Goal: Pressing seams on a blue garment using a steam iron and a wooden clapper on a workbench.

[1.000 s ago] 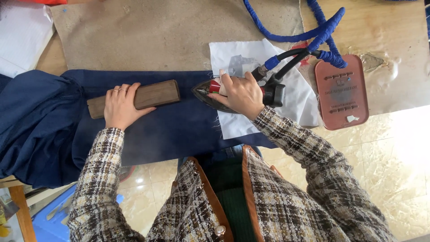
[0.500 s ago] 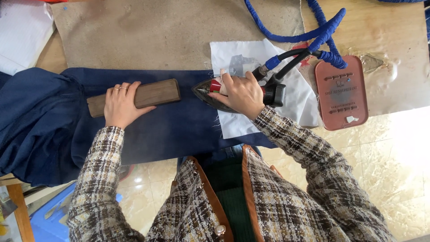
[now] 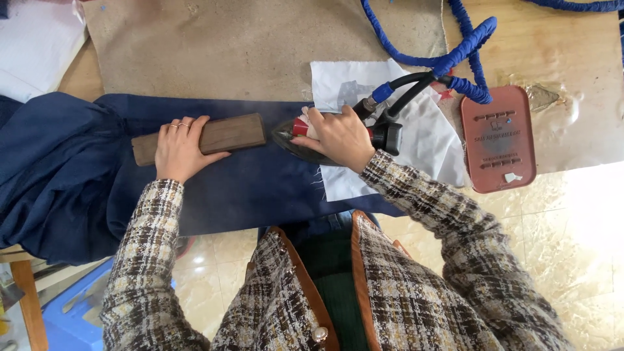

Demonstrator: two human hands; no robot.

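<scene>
Much of the iron (image 3: 305, 140) is hidden: the right hand (image 3: 338, 138) is clenched over its handle at the centre of the frame, so only the dark pointed sole, a bit of red near the fingers and the black rear block show. The iron rests where the navy fabric (image 3: 247, 188) meets a white cloth (image 3: 422, 140), its tip aimed left. Black hoses run from its back to a blue braided cord (image 3: 455, 58), which leaves the frame at the top edge. The left hand (image 3: 177, 148) lies flat, fingers spread and gripping nothing, on a brown wooden block (image 3: 224, 135) that sits on the fabric just left of the iron's tip; the hand covers the block's left part. The fabric bunches at the left edge and hangs over the worktop (image 3: 227, 52), whose padded cover is tan and stained. A reddish rubber mat (image 3: 497, 140) lies right of the cloth, apart from the iron. The lettering on the mat is too small to read.
</scene>
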